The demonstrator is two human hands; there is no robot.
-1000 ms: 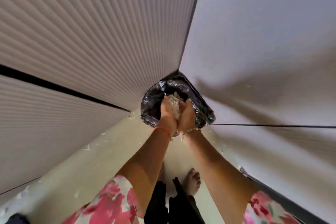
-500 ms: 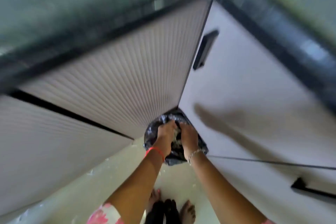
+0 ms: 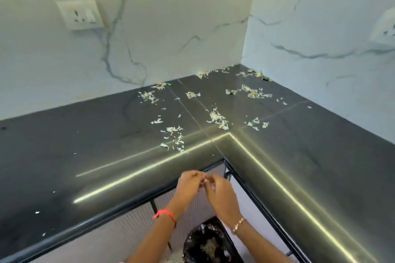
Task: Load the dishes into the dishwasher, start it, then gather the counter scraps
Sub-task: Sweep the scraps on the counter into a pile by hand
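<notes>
Pale vegetable scraps [image 3: 218, 118] lie scattered in small heaps over the inner corner of the dark stone counter [image 3: 85, 145], some close to its front edge [image 3: 174, 142] and others against the back walls [image 3: 255, 92]. My left hand [image 3: 190, 183] and my right hand [image 3: 222, 193] are raised together just below the counter's front corner. Their curled fingertips touch each other, and I see nothing held in them. Directly beneath the hands stands a bin lined with a black bag [image 3: 210, 243], with scraps inside it.
White marble-look walls meet in the corner behind the counter, with a socket plate on the left wall [image 3: 80, 14] and another at the right edge [image 3: 386, 28]. Ribbed cabinet fronts [image 3: 128, 230] run under the counter. A few stray flakes [image 3: 37, 212] lie on the left stretch.
My view has swung up from the floor-level bin to the counter. Both hands have risen out of the black bag and now meet at counter-edge height.
</notes>
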